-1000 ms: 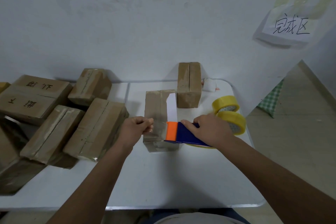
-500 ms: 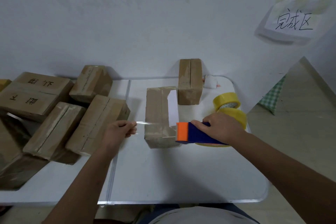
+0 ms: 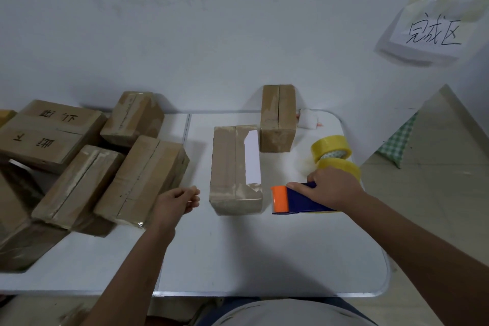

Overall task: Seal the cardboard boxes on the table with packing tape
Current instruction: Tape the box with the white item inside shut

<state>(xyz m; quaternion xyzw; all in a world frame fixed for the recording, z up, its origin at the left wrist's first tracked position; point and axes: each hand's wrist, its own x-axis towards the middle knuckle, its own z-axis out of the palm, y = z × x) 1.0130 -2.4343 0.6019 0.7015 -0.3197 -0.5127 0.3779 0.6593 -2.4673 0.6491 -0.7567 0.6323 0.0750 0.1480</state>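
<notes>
Gripping tape dispenser (image 3: 293, 200) right of box (image 3: 235, 169), right hand (image 3: 330, 186); left hand (image 3: 176, 200) curled, possibly pinching tape

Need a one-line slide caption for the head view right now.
Right hand grips the blue-and-orange tape dispenser beside the center box; left hand curled left of it.

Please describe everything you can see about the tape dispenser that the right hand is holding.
The tape dispenser has a dark blue body and a bright orange front end, both looking like plastic. It lies low over the white table, orange end pointing left, just right of the middle cardboard box, with a narrow gap between them. The right hand grips its body from above, fingers curled over the top edge. A yellowish roll edge shows under its rear. Whether it rests on the table is unclear.
</notes>
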